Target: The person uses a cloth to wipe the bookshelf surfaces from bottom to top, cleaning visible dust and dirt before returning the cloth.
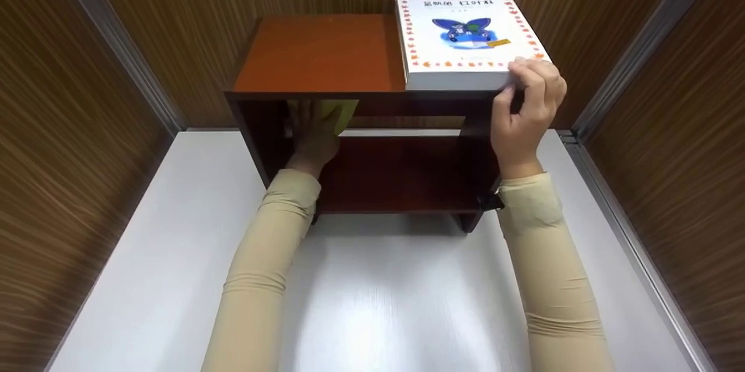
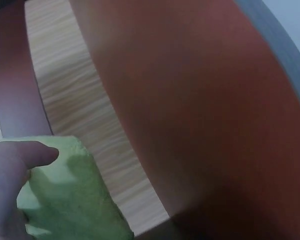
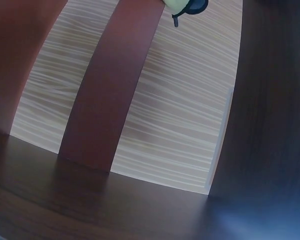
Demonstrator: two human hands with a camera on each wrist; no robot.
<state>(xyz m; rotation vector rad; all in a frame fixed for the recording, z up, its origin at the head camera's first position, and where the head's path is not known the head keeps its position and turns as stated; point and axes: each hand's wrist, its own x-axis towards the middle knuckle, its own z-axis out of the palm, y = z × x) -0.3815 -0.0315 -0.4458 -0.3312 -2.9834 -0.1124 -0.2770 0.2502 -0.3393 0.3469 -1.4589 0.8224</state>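
Inside the dark red-brown wooden shelf unit, my left hand holds a yellow-green cloth in the upper left part, under the top board. The left wrist view shows my thumb lying over the folded cloth; the other fingers are mostly hidden. A thick white book with a butterfly picture lies on the right half of the top. My right hand grips its front right corner, fingertips on the cover and thumb low by the board's front edge. The right wrist view shows the shelf's inside, with a bit of the cloth at its top.
The unit stands on a white table, its lower board raised on side panels. Wood-grained walls with metal corner strips enclose the back and both sides. A small black piece sits by the right panel.
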